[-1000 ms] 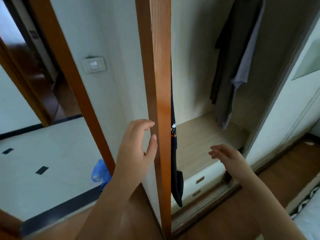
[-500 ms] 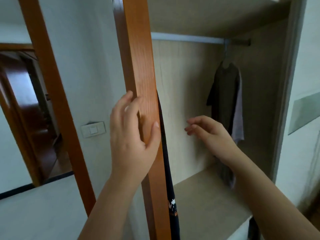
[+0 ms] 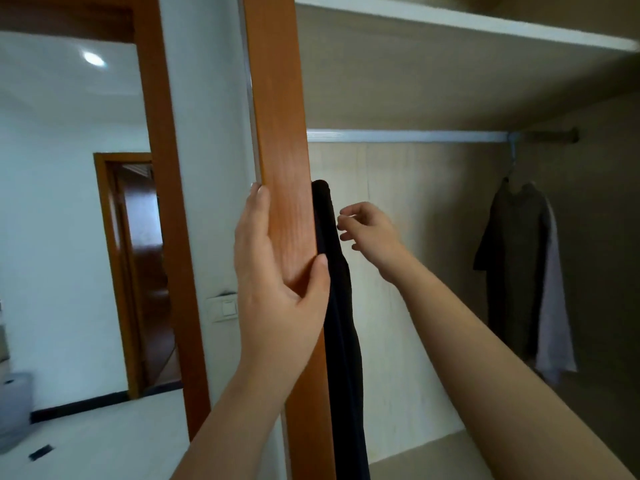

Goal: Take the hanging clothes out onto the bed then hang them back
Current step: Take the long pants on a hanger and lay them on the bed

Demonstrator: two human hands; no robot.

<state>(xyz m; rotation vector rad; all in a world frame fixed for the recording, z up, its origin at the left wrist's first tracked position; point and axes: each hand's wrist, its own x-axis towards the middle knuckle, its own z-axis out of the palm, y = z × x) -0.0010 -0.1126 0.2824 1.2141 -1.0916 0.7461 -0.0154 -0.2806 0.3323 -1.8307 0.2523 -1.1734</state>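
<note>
My left hand (image 3: pixel 277 271) grips the orange wooden edge of the sliding wardrobe door (image 3: pixel 280 133), fingers on its left face and thumb on the front. A black garment (image 3: pixel 341 323) hangs just behind that edge, mostly hidden by the door. My right hand (image 3: pixel 369 232) hovers beside the garment's top with fingers loosely curled, holding nothing. Inside the wardrobe a silver rail (image 3: pixel 408 136) runs across. At its far right end hang a dark grey shirt (image 3: pixel 512 265) and a pale lilac garment (image 3: pixel 554 313) on hangers.
A shelf (image 3: pixel 467 24) tops the wardrobe above the rail. The mirrored door (image 3: pixel 86 237) to the left reflects a doorway and tiled floor. A light switch (image 3: pixel 225 308) appears in that reflection. The wardrobe's wooden floor (image 3: pixel 433 459) lies low.
The view has tilted up from the wardrobe floor to the rail. My left hand closed on the door edge and my right hand rose next to the black garment's top.
</note>
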